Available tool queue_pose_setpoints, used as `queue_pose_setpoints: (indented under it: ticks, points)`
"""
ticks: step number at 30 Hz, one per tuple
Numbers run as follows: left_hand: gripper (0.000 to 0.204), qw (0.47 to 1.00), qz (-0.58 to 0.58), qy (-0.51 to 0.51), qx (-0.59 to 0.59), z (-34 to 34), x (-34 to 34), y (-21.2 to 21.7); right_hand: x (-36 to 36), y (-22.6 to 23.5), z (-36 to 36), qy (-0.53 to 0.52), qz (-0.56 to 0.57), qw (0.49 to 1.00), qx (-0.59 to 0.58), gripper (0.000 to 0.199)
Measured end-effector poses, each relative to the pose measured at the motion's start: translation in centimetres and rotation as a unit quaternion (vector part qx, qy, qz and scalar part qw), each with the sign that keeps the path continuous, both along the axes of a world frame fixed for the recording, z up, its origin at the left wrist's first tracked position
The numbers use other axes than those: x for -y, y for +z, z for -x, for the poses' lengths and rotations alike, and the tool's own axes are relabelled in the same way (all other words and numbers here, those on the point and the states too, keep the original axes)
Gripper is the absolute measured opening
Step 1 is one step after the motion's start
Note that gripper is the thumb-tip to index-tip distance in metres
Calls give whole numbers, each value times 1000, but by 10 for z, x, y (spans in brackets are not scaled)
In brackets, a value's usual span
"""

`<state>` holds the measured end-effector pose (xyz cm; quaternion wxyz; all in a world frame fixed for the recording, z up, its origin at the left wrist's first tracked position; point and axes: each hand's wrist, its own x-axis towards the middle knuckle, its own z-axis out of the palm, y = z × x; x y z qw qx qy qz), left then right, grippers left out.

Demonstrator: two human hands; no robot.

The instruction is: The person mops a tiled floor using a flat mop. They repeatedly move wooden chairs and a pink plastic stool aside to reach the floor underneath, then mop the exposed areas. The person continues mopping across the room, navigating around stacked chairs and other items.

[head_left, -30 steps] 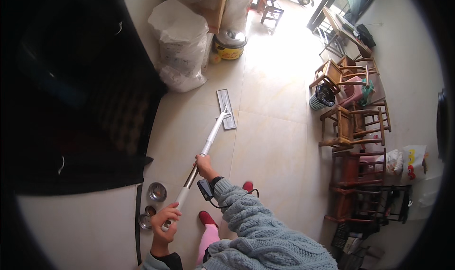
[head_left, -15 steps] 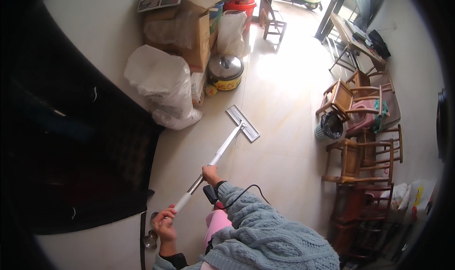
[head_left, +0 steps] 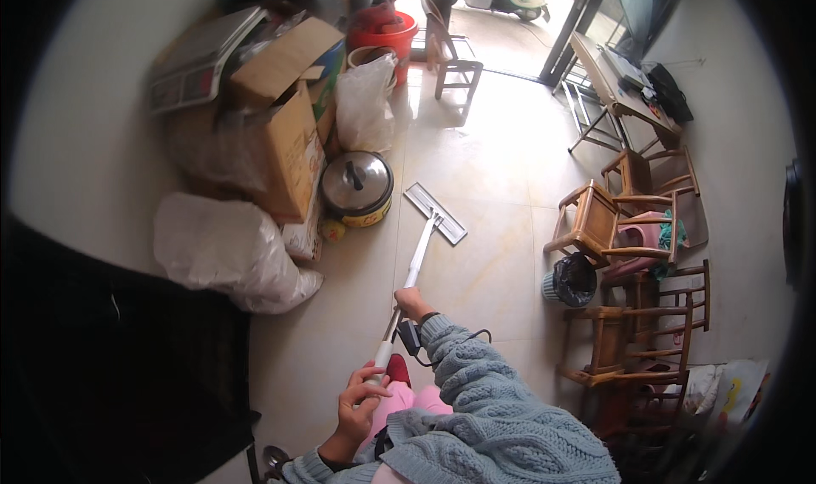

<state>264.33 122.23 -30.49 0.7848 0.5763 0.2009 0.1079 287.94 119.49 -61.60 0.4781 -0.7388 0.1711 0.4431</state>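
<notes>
A flat mop (head_left: 419, 257) with a white and silver pole reaches away from me across the pale tiled floor. Its long, narrow rectangular head (head_left: 452, 227) lies on the tiles, to the right of a lidded pot. My right hand (head_left: 412, 304) is wrapped around the middle of the pole, palm side hidden. Nearer to me, my left hand (head_left: 360, 406) grips the white upper end, with its fingers curled about it. A small black device with a cable sits at my right wrist.
On the left stand the lidded pot (head_left: 358, 185), a cardboard box (head_left: 293, 157), a stuffed white bag (head_left: 225, 250) and a red bucket (head_left: 393, 35). Wooden chairs (head_left: 590, 220) and a lined bin (head_left: 571, 280) line the right. A small chair (head_left: 457, 63) stands by the doorway.
The view has moved forward, so the pot and boxes sit lower and farther left. Both hands and the pole have shifted right in view, and the pole stands steeper. Both grips persist.
</notes>
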Motion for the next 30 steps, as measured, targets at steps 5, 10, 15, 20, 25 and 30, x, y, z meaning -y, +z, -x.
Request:
queue_pose_setpoints:
  ticks: [5,10,15,20,25,30]
  points:
    - [25,998,48,-3,34,-119,-11,-4,-15,23,-113,-66,-56,994,-60,32]
    - [20,991,106,77,17,-250,-19,-16,-35,9,-238,-122,-60,989,-53,23]
    - [17,981,130,143,4,-432,-51,-40,-74,-7,-415,-188,-114,976,-12,22]
    - [18,983,127,130,7,-595,-71,-58,-63,-5,-578,-298,-232,926,-22,22]
    - [25,981,167,88,-41,-684,-45,-98,7,-31,-672,-323,-194,926,31,19]
    - [43,900,375,108,-193,-702,35,-166,113,-80,-694,-370,-115,920,54,14]
